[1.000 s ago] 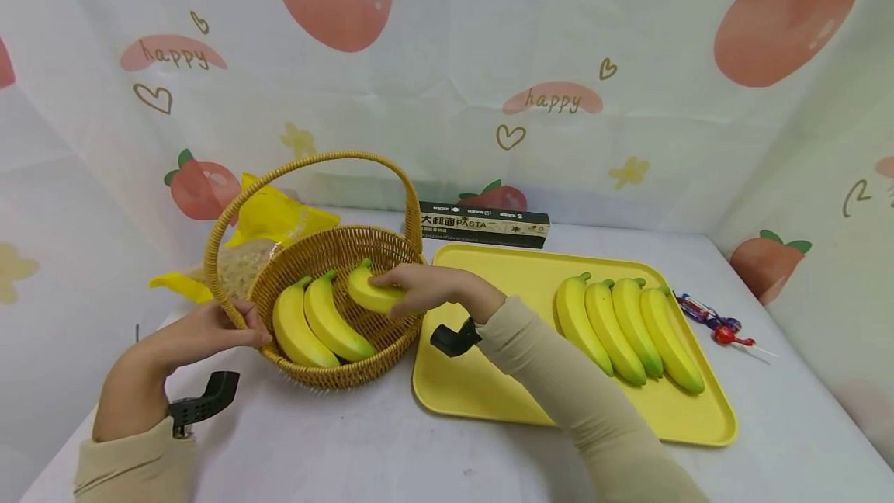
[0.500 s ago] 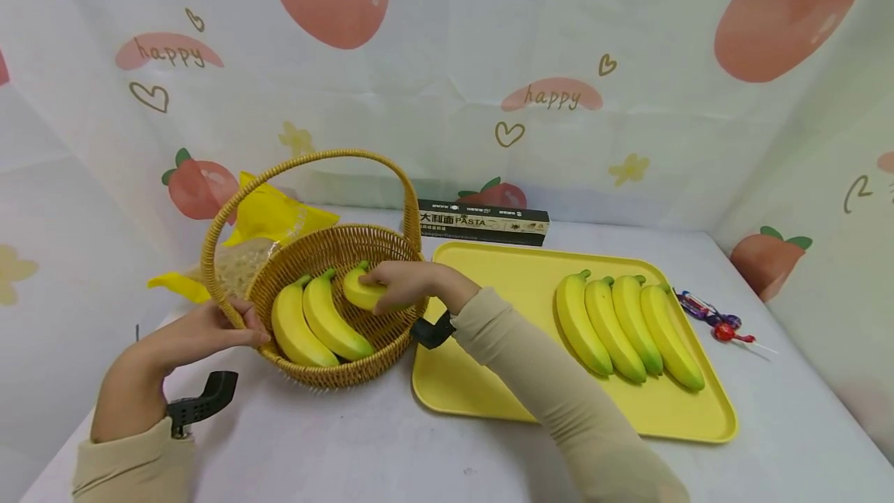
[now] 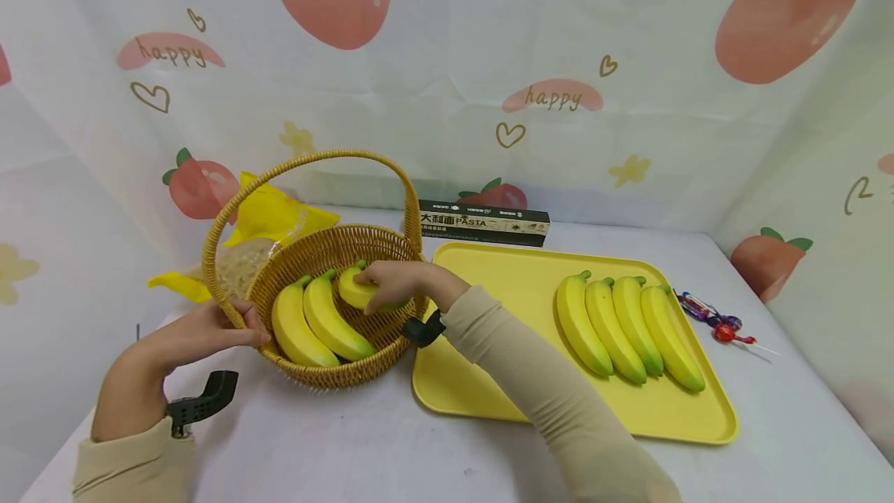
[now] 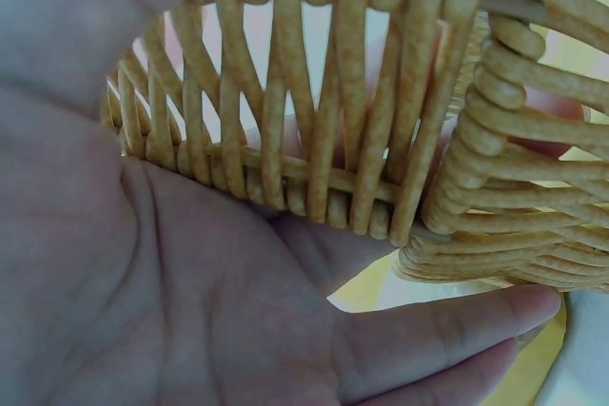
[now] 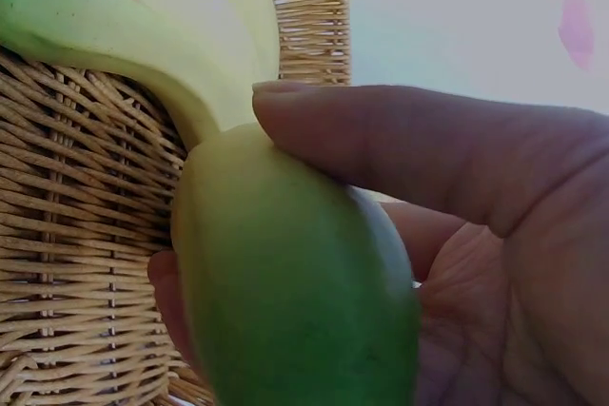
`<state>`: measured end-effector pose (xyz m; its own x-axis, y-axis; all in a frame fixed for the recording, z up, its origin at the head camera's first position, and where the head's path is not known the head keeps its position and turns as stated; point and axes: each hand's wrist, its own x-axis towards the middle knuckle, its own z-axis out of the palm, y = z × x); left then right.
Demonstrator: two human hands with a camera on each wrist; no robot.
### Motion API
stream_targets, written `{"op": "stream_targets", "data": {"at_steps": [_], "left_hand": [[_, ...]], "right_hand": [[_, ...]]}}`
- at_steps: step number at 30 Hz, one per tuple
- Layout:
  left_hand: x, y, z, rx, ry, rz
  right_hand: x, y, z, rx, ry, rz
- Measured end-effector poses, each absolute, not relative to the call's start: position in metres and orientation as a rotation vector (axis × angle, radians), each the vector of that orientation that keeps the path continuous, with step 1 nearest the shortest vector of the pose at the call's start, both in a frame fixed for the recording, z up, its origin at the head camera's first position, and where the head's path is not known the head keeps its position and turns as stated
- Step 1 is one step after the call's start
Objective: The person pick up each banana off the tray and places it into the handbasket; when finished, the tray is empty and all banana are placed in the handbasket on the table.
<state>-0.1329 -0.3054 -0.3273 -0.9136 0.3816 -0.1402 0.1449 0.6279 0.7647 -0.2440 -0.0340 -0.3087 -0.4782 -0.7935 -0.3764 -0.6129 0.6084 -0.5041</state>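
So, right hand fingers pinch banana inside basket; left hand fingers grip handle

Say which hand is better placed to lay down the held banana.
Probably the right hand: it grips that banana inside the basket, while the left hand holds the handle.

On the white table sit a wicker basket at the left hand and right hand, a yellow bag beyond the left, a pasta box beyond the right, and rightward a yellow tray and sweets.
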Motion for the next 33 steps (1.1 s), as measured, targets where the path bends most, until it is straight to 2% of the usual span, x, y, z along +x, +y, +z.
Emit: {"op": "stream_targets", "data": {"at_steps": [13, 23, 33], "left_hand": [[-0.133, -0.306, -0.329, 0.420, 2.557, 1.169], [-0.132, -0.305, -0.327, 0.410, 2.559, 1.174], [-0.130, -0.302, -0.327, 0.378, 2.567, 1.168]], "right_hand": [[-0.247, -0.049, -0.317, -1.046, 2.207, -0.381], [-0.248, -0.050, -0.322, -0.861, 2.108, -0.446], [-0.243, -0.028, -0.303, -1.111, 2.251, -0.450]]}}
